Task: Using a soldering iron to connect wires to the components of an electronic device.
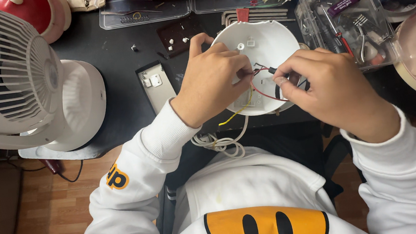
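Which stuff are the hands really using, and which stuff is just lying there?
In use:
left hand
right hand
red wire
round white housing

Lying about:
white fan
clear tool box
grey tray
brown plate

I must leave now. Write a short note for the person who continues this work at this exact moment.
Left hand: fingers pinch the red wire over the round white housing.
Right hand: fingers hold the black end of the same wire, close to the left fingers.
Things: the housing lies open side up at the edge of the dark table; a yellow wire and a white cord hang from it toward the lap.
Done: housing is open, wires exposed.
Left: wires are loose, housing not closed.
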